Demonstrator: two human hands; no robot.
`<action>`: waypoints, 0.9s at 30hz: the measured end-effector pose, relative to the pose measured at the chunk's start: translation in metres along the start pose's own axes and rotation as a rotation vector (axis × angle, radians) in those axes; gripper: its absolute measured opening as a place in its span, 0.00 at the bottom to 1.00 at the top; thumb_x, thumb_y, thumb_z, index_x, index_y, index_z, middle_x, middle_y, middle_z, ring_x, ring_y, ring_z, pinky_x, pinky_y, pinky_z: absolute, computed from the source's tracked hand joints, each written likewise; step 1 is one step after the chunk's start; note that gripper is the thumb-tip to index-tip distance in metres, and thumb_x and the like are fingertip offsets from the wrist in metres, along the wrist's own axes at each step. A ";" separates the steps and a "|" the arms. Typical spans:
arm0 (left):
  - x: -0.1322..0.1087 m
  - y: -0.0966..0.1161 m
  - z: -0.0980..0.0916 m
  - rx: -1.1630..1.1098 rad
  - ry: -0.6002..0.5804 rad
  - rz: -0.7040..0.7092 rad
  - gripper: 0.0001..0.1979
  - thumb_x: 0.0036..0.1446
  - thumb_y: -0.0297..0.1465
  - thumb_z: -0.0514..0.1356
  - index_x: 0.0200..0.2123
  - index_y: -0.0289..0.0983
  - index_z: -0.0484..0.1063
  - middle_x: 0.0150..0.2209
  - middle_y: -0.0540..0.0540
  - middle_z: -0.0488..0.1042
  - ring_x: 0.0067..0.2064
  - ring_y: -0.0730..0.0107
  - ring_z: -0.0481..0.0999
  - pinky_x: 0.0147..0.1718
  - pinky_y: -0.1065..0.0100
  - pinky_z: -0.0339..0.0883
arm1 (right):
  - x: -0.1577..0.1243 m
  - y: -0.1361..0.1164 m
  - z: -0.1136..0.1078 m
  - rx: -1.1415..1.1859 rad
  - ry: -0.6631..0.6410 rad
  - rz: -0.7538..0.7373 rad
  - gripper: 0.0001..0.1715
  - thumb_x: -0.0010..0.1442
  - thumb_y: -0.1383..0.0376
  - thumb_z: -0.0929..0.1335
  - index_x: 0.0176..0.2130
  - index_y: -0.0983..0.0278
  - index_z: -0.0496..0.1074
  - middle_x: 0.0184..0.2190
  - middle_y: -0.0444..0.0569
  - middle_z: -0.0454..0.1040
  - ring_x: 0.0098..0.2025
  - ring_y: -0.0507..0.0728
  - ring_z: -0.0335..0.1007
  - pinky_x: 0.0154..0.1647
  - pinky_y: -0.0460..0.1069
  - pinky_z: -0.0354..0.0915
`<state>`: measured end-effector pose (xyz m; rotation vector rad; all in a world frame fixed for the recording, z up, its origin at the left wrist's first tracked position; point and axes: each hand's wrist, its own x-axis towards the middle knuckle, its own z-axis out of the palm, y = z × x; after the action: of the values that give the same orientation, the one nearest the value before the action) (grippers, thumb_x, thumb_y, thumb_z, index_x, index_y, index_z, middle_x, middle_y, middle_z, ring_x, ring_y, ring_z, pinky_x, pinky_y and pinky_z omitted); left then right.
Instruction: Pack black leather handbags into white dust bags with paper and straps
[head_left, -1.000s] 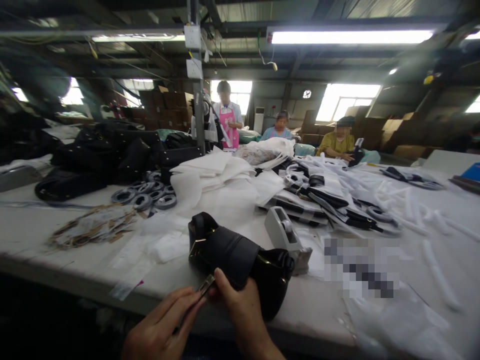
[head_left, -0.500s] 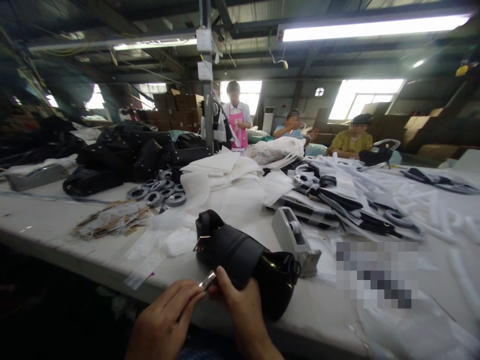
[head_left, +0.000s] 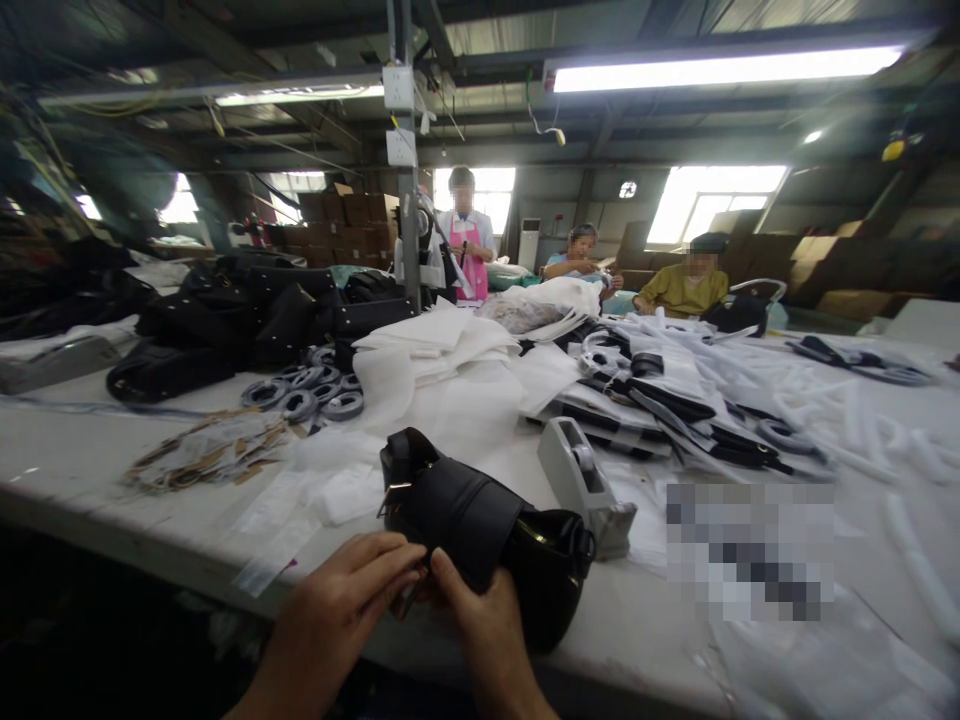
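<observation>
A black handbag [head_left: 472, 510] with gold-coloured hardware lies on its side near the table's front edge. My right hand [head_left: 491, 620] grips its near side, thumb up against the flap and fingers partly out of sight beneath. Close beside that thumb, my left hand [head_left: 349, 595] pinches a small metal piece [head_left: 406, 600] at the bag's near edge; fingers cover most of it, so its kind is unclear. A gold buckle [head_left: 391, 492] shows on the bag's left end. Just behind the bag stands a grey tape dispenser [head_left: 577, 480].
White foam sheets [head_left: 450, 370] are piled mid-table. Grey tape rolls [head_left: 300, 400] and a heap of tags [head_left: 202, 450] lie to the left, before stacked black bags [head_left: 225, 310]. Black straps [head_left: 675, 420] and white tubes [head_left: 847, 420] cover the right. Several people work across the table.
My left hand has moved up and closer to my right thumb. The silvery metal piece between them has turned and is now mostly covered. The camera view has shifted slightly.
</observation>
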<state>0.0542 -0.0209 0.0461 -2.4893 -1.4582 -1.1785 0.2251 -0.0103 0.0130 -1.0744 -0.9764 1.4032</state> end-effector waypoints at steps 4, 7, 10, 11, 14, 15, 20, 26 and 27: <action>0.009 -0.003 -0.003 -0.024 -0.081 0.126 0.13 0.70 0.38 0.54 0.45 0.46 0.79 0.40 0.51 0.82 0.40 0.74 0.83 0.42 0.82 0.73 | 0.000 -0.001 -0.001 0.011 -0.017 0.008 0.34 0.55 0.44 0.74 0.43 0.71 0.82 0.40 0.60 0.82 0.42 0.69 0.81 0.41 0.56 0.75; 0.015 -0.003 -0.007 0.030 -0.120 0.215 0.15 0.71 0.32 0.50 0.45 0.44 0.77 0.42 0.50 0.82 0.42 0.73 0.83 0.44 0.79 0.73 | 0.000 -0.003 -0.003 -0.010 -0.028 -0.004 0.33 0.57 0.45 0.74 0.46 0.71 0.81 0.43 0.60 0.82 0.46 0.70 0.80 0.44 0.56 0.74; 0.023 -0.002 -0.011 0.072 -0.222 0.296 0.15 0.70 0.26 0.48 0.44 0.41 0.75 0.41 0.48 0.81 0.41 0.72 0.82 0.41 0.76 0.73 | -0.001 -0.002 -0.005 -0.069 -0.003 -0.013 0.33 0.56 0.44 0.74 0.45 0.71 0.81 0.42 0.60 0.82 0.44 0.69 0.80 0.45 0.56 0.74; 0.026 -0.002 -0.012 0.075 -0.279 0.312 0.15 0.69 0.24 0.49 0.42 0.40 0.75 0.39 0.48 0.80 0.38 0.71 0.81 0.38 0.76 0.73 | -0.002 -0.001 -0.005 -0.082 -0.002 -0.014 0.33 0.56 0.44 0.74 0.45 0.70 0.81 0.42 0.60 0.82 0.43 0.69 0.80 0.45 0.56 0.73; 0.034 -0.002 -0.013 0.087 -0.435 0.323 0.13 0.64 0.20 0.51 0.34 0.39 0.71 0.33 0.50 0.75 0.31 0.70 0.77 0.30 0.73 0.68 | -0.004 0.003 -0.007 -0.120 -0.001 -0.017 0.32 0.57 0.44 0.73 0.44 0.69 0.82 0.42 0.60 0.82 0.43 0.68 0.80 0.46 0.55 0.73; 0.037 -0.002 -0.013 0.100 -0.477 0.334 0.13 0.63 0.19 0.52 0.32 0.39 0.70 0.31 0.50 0.74 0.30 0.70 0.75 0.28 0.73 0.66 | -0.005 0.004 -0.007 -0.139 0.001 -0.017 0.31 0.57 0.44 0.73 0.43 0.69 0.82 0.41 0.59 0.82 0.43 0.68 0.80 0.45 0.55 0.73; 0.046 -0.003 -0.013 0.233 -0.583 0.486 0.13 0.60 0.16 0.52 0.33 0.39 0.69 0.32 0.50 0.73 0.29 0.69 0.74 0.27 0.71 0.63 | -0.007 0.003 -0.008 -0.156 -0.042 -0.036 0.28 0.59 0.46 0.72 0.43 0.68 0.81 0.39 0.57 0.83 0.44 0.67 0.79 0.44 0.53 0.72; 0.041 -0.008 -0.005 0.186 -0.415 0.554 0.16 0.70 0.21 0.43 0.37 0.37 0.68 0.32 0.48 0.72 0.31 0.69 0.72 0.29 0.71 0.64 | -0.004 -0.001 -0.012 -0.122 -0.077 -0.042 0.28 0.60 0.47 0.71 0.44 0.69 0.82 0.38 0.56 0.83 0.42 0.66 0.80 0.42 0.53 0.72; 0.039 -0.009 -0.005 0.149 -0.420 0.531 0.16 0.71 0.22 0.42 0.37 0.38 0.67 0.32 0.48 0.71 0.31 0.69 0.71 0.28 0.71 0.63 | -0.004 -0.002 -0.013 -0.114 -0.077 -0.046 0.28 0.61 0.47 0.71 0.44 0.69 0.82 0.38 0.56 0.83 0.42 0.66 0.80 0.42 0.52 0.72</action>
<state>0.0554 0.0115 0.0706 -2.8544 -0.7880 -0.4616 0.2377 -0.0144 0.0119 -1.0808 -1.1413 1.3728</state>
